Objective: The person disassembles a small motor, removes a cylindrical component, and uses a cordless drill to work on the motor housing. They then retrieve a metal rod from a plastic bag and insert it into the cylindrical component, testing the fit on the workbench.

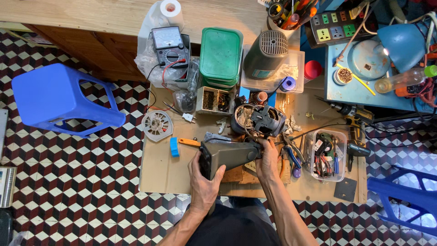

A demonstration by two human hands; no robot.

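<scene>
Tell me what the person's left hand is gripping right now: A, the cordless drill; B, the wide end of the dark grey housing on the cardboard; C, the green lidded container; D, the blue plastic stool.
B: the left hand wraps around the wide end of the dark grey housing, while the right hand holds its narrow end beside the motor.

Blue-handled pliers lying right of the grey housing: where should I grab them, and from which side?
Probably by the two blue handles of the blue-handled pliers, coming from above and the near side. They lie flat on the cardboard-covered table, handles towards the person, metal nose pointing away toward the motor. The right hand rests just beside them, the left hand grips the grey plastic housing.
</scene>
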